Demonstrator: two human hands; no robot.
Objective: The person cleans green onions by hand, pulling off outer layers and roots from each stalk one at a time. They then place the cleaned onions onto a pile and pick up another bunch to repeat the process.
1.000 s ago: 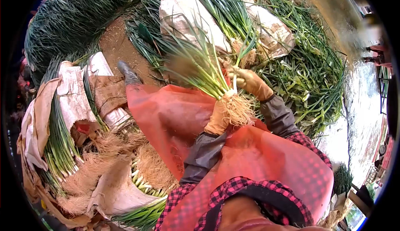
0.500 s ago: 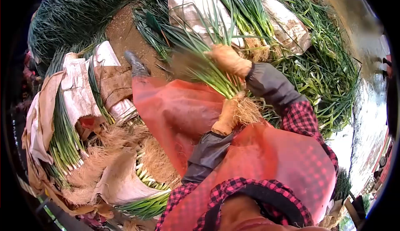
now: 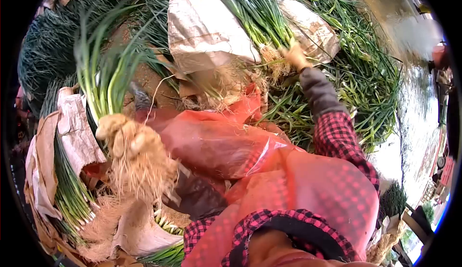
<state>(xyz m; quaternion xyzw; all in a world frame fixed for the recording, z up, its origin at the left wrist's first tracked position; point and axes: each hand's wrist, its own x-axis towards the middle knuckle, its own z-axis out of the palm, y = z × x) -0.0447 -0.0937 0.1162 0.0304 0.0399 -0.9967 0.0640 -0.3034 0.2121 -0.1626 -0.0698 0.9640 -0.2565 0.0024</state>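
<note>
My left hand [image 3: 124,134], in a tan glove, is closed round a bunch of green onions [image 3: 106,81] at the lower left. Their leaves stand up above the fist, and a tuft of pale roots hangs below it. Stretched forward, my right hand [image 3: 297,57] touches the root end of a second pile of green onions [image 3: 262,19] on a pale sack. Blur and the stalks obscure its fingers, so its grip cannot be made out.
Wrapped green onions [image 3: 72,180] lie at the left beside a paper sack [image 3: 79,127]. Dark green leaves [image 3: 53,40] are heaped at the far left. Loose leaves [image 3: 365,84] cover the ground on the right. A red apron [image 3: 216,142] spreads over my lap.
My left hand has swung from my lap to the left with the bunch. My right hand has left that bunch and moved forward to the pile on the sack. The view has shifted slightly.
</note>
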